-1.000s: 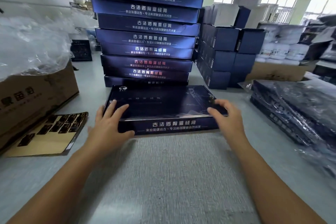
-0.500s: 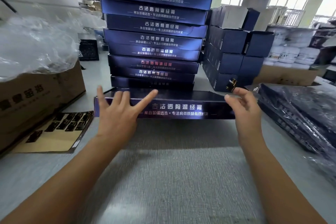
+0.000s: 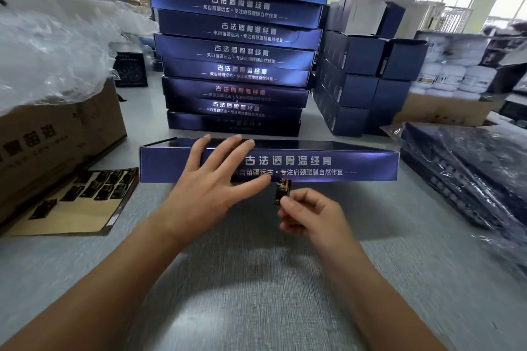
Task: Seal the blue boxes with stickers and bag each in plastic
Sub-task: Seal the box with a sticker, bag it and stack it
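Note:
A flat blue box lies on the grey table, its long printed side facing me. My left hand rests on that side with straight, spread fingers reaching over the top edge. Just below the box's lower edge, my right hand pinches a small black and gold sticker between thumb and fingertips. The sticker's upper end touches or nearly touches the box's lower edge. A tall stack of the same blue boxes rises directly behind.
A sheet of black stickers lies at the left beside a cardboard carton filled with clear plastic bags. Boxes wrapped in plastic lie at the right. Smaller dark blue cartons stand behind on the right.
The box now stands closer to me with its side facing me. My right hand left the box's right end and came to the lower edge with a sticker. My left hand stayed on the box.

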